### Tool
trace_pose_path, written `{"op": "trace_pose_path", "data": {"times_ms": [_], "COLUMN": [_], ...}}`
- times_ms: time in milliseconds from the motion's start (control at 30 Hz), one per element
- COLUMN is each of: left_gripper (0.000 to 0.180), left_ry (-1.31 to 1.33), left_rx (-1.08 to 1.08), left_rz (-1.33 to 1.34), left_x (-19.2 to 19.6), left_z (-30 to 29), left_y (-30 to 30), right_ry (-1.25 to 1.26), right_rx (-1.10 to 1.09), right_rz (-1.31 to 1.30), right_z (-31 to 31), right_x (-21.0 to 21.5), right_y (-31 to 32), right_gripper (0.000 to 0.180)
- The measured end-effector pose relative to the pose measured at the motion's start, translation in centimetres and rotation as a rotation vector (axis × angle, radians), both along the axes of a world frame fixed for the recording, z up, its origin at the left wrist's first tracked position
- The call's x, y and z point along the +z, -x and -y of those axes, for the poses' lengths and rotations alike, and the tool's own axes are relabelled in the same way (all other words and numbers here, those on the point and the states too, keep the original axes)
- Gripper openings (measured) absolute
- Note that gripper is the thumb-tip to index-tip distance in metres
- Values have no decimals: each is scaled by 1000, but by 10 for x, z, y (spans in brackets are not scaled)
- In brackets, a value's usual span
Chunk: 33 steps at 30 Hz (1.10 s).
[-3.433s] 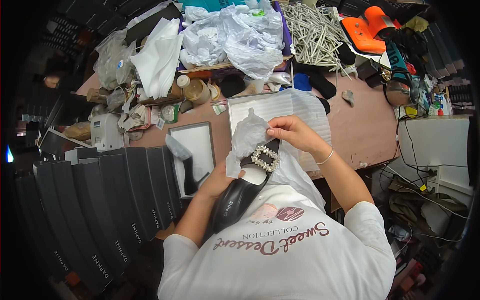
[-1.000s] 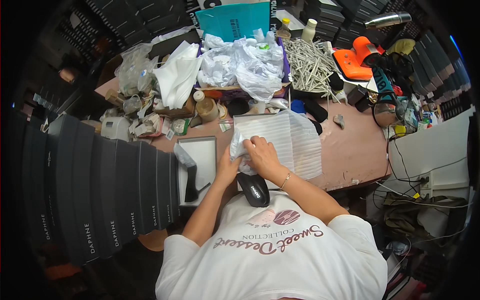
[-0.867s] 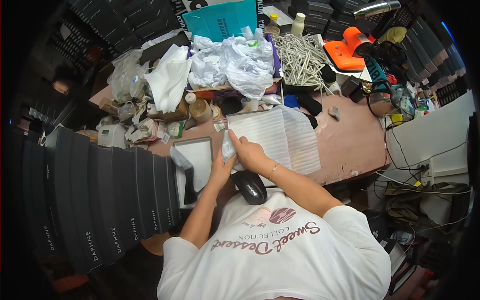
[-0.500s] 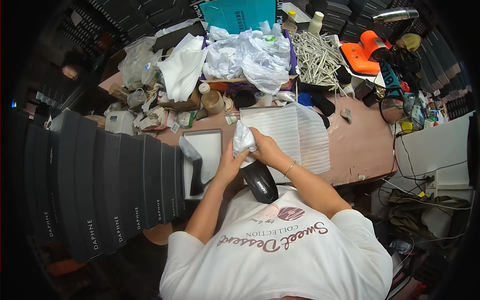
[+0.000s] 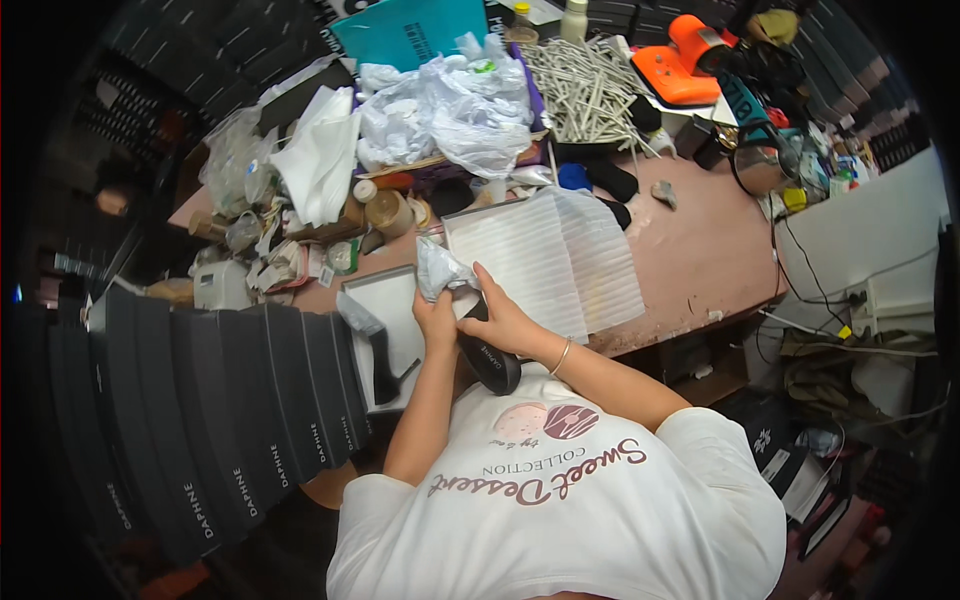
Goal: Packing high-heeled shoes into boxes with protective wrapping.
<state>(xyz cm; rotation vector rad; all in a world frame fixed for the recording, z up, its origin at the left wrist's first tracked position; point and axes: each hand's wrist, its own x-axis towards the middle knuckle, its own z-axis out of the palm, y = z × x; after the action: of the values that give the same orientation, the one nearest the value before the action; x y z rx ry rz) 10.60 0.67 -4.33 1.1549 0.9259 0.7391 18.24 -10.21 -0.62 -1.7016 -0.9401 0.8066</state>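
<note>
In front of my chest I hold a black shoe (image 5: 487,362), its insole side up and its heel end toward me. Crumpled thin white wrapping (image 5: 440,268) covers its far end. My left hand (image 5: 435,322) is closed around the wrapped part from the left. On the other side my right hand (image 5: 507,325) grips the shoe's edge, thumb across it and fingers beside the wrapping. Just left of my hands an open shoebox (image 5: 403,330) holds a second black shoe (image 5: 382,365) on its side, also with a whitish wrapped end (image 5: 358,312).
Dark shoeboxes (image 5: 230,400) stand in a long row at left. White ribbed foam sheets (image 5: 530,255) lie beyond my hands. Farther back are a box of crumpled plastic (image 5: 440,110), a pile of pale sticks (image 5: 590,95), a bottle (image 5: 388,212) and an orange device (image 5: 680,75).
My hands and the shoe have moved left, closer to the open shoebox. My right hand has slid from the wrapping down onto the shoe's edge. The view has turned slightly.
</note>
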Motion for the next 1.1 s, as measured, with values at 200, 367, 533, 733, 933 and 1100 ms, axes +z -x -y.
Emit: {"op": "trace_pose_path", "data": {"times_ms": [200, 367, 533, 733, 933, 1100], "left_gripper": [67, 39, 30, 29, 32, 36], "left_ry": [-325, -905, -963, -72, 57, -577], "left_rx": [-760, -1173, -815, -152, -62, 8], "left_rz": [-115, -620, -593, -510, -577, -634], "left_x": [50, 22, -5, -5, -47, 30], "left_z": [31, 95, 78, 4, -37, -30], "left_y": [-28, -84, -78, 58, 139, 119], "right_ry": [-186, 41, 398, 10, 6, 190], "right_rx": [-358, -609, -593, -145, 500, 521], "right_rz": [-453, -396, 411, -79, 348, 878], "right_z": [130, 226, 245, 165, 34, -12], "right_x": [6, -30, -143, 46, 20, -68], "right_y": [-90, -200, -222, -182, -17, 38], "right_gripper": [65, 60, 51, 28, 54, 58]}}
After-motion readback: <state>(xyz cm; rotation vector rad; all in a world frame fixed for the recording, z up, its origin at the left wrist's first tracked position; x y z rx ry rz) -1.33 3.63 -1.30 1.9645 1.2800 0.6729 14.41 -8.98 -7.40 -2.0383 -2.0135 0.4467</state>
